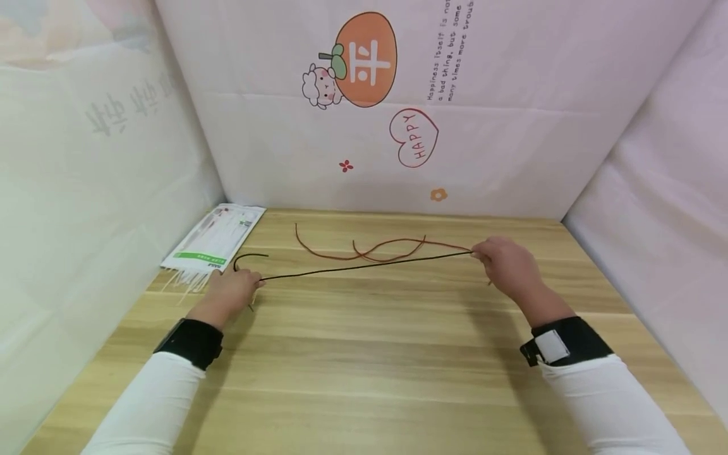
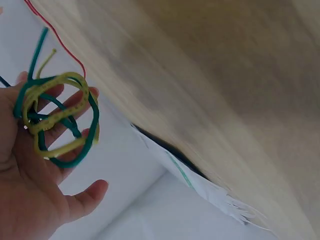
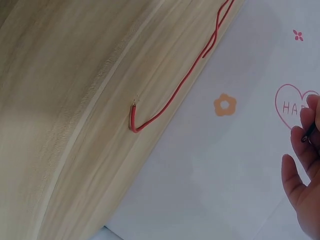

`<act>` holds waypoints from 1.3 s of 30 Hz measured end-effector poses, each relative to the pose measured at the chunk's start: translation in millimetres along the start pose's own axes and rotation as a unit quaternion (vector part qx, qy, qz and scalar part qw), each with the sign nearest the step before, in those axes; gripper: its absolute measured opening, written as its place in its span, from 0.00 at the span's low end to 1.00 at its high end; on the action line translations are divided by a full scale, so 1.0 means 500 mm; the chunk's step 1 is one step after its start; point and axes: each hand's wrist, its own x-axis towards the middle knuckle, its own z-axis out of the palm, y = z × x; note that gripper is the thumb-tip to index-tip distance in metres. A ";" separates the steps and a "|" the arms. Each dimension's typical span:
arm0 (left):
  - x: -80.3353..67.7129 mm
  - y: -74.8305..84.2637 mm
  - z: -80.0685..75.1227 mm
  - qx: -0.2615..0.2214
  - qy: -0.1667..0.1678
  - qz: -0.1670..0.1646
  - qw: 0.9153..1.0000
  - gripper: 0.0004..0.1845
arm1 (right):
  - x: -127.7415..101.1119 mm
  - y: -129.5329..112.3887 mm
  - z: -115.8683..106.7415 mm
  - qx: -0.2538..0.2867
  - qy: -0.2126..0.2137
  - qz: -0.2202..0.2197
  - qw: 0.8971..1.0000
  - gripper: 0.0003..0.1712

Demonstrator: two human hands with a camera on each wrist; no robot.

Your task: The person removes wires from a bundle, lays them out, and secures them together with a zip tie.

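Left hand (image 1: 230, 294), center left of the frame: pinching a dark cord (image 1: 341, 269) at the fingertips; in the left wrist view, displaying loops of green cord (image 2: 95, 122) and yellow cord (image 2: 55, 118) against the fingers, at left, without revealing the manner of holding them. Right hand (image 1: 512, 268), center right of the frame: pinching the dark cord near its tip, and holding it nearly straight across the middle, over the wood-grain tabletop (image 1: 364, 366). Showing just beyond, at center, thin red cords (image 1: 335, 258), curving and crossing, with one passing behind the right hand. Including at left, near the left hand, a white package (image 1: 216, 237) with thin white strips (image 1: 190, 281) spreading from its lower edge. Showing across the top a printed white backdrop (image 1: 256, 139).
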 end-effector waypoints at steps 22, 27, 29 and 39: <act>-0.027 0.113 -0.227 -0.057 -0.125 -0.062 0.989 0.15 | -0.046 0.075 -0.026 0.010 0.001 0.037 0.999 0.07; -0.018 0.110 -0.221 -0.050 -0.117 -0.045 0.991 0.10 | -0.049 0.082 -0.029 0.006 -0.007 0.050 0.999 0.08; -0.017 0.108 -0.218 -0.062 -0.119 -0.037 0.990 0.11 | -0.051 0.083 -0.029 0.003 -0.007 0.049 0.999 0.08; -0.014 0.094 -0.211 -0.115 -0.112 -0.034 0.986 0.13 | -0.054 0.090 -0.039 -0.008 -0.015 0.057 0.998 0.09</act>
